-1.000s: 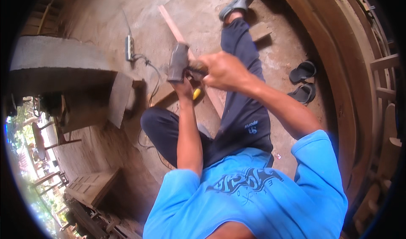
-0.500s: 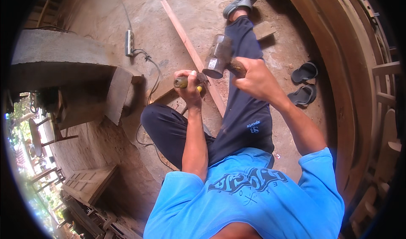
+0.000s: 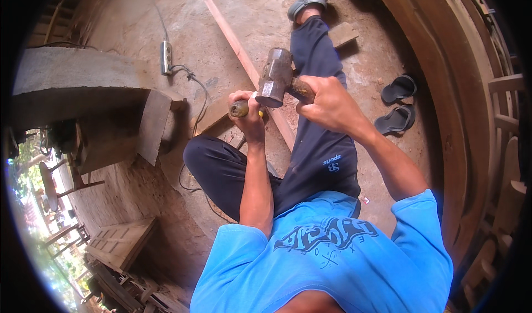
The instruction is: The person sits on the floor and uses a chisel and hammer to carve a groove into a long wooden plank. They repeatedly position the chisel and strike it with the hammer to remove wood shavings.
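Observation:
My right hand (image 3: 330,105) is closed round the handle of a heavy hammer, whose dark steel head (image 3: 272,80) hangs just above and right of my left hand (image 3: 247,117). My left hand grips the worn olive tool handle (image 3: 239,108), its end facing up; the tool's far part is mostly hidden behind my hand and the hammer, with a small yellow piece (image 3: 260,114) showing. Beneath them a long, pale pinkish wood strip (image 3: 231,41) lies slanting between my legs, crossing a short board (image 3: 211,119).
A power strip (image 3: 165,58) with a cable lies left, near a concrete ledge (image 3: 77,69) and leaning slab (image 3: 152,127). A wood block (image 3: 342,34) is by my outstretched leg, black slippers (image 3: 396,91) to the right, large timber (image 3: 460,119) along the right side, a panelled wood piece (image 3: 119,241) lower left.
The hammer swung right from over my left hand between a second and half a second ago, then shifted slightly back left. The tool handle's end in my left hand has come into view.

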Tool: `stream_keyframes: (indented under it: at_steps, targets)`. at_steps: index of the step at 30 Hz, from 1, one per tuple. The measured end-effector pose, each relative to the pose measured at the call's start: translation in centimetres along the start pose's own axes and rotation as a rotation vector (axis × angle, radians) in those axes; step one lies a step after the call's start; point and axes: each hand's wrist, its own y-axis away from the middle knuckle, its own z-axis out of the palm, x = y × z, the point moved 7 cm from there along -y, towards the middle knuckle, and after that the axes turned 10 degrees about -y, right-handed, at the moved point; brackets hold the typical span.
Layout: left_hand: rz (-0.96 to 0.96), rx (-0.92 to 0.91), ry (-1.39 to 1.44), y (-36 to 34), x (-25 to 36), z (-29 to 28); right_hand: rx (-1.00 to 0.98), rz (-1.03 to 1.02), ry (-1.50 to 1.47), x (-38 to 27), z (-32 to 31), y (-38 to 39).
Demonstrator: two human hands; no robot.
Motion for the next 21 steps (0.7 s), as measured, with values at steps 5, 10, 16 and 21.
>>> stream_keyframes:
  at_steps: [5,10,16,21]
  targets:
    - [-0.015,0.124,-0.052,-0.4,0.9,-0.2,-0.014,0.025,0.026,0.3,0.1,0.0]
    - [0.024,0.098,-0.074,-0.9,0.9,0.4,-0.042,0.038,0.07,-0.6,0.2,-0.4]
    - [-0.087,0.103,0.118,-0.6,-0.9,0.3,-0.041,-0.123,-0.03,-5.7,-1.1,-1.7]
    - [0.111,-0.031,-0.275,-0.6,0.5,0.8,-0.142,-0.317,-0.145,-8.3,0.2,-3.3]
